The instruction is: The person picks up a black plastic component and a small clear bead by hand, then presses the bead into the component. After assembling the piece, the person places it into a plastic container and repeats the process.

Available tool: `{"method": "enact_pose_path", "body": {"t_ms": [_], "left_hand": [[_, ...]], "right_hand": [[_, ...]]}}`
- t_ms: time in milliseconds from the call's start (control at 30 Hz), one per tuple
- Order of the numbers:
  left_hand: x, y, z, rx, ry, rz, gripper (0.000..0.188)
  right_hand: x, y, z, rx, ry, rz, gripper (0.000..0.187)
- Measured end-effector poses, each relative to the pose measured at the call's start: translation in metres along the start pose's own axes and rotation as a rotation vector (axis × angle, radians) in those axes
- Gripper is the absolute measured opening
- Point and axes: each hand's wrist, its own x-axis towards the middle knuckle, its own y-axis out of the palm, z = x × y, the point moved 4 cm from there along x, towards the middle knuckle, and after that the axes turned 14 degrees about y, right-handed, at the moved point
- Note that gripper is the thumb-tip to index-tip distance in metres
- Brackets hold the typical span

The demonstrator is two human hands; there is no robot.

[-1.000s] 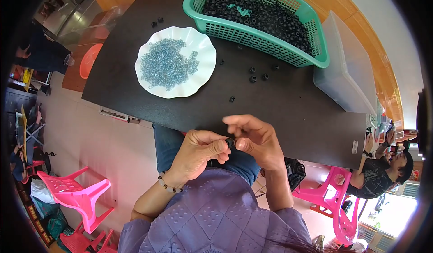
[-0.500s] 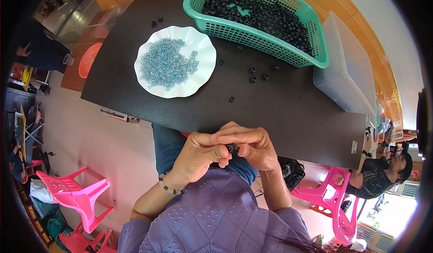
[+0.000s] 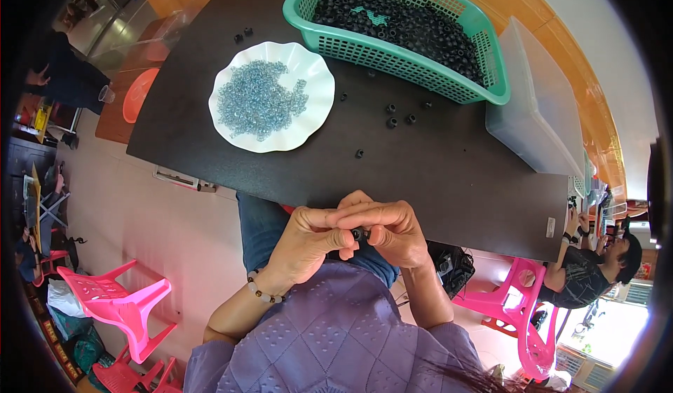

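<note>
Close in front of my body, at the table's near edge, my left hand (image 3: 308,237) and my right hand (image 3: 401,237) meet. Between the thumbs and fingertips of both is a small black ring-shaped plastic part (image 3: 358,235); my fingers hide much of it, and I cannot tell whether it is one piece or two. Ahead on the left, a white wavy-edged plate (image 3: 317,85) bears a heap of small clear bluish rings (image 3: 258,104). Several similar black parts (image 3: 391,108) lie loose on the dark table (image 3: 434,176).
A green mesh basket (image 3: 392,62) full of black parts (image 3: 406,25) stands at the far side. To its right is a clear plastic box (image 3: 536,106). Pink plastic chairs (image 3: 130,298) stand on the floor at left, another pink seat (image 3: 524,309) at right, near a person (image 3: 592,270) in dark clothes.
My right hand has shifted very slightly left, and the black part shows at a slightly different angle between my fingertips. The person at right has moved head and hands a little.
</note>
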Motion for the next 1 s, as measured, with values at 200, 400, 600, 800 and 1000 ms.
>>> {"method": "enact_pose_path", "body": {"t_ms": [200,400,600,800,1000], "left_hand": [[0.001,0.001,0.0,0.023,0.005,0.014,0.034],[0.001,0.001,-0.003,0.066,0.017,-0.018,0.037],[0.003,0.006,-0.009,0.075,-0.02,0.005,0.035],[0.0,0.01,-0.011,0.092,-0.013,0.027,0.026],[-0.002,0.012,-0.017,0.177,0.049,-0.013,0.018]], "right_hand": [[-0.003,0.003,0.001,0.034,0.007,-0.055,0.039],[-0.003,0.007,0.009,-0.021,0.032,-0.087,0.04],[-0.005,0.011,0.02,-0.188,0.004,-0.063,0.04],[-0.007,0.011,0.017,-0.242,-0.117,-0.101,0.038],[-0.009,0.013,0.016,-0.193,-0.1,-0.192,0.035]]}}
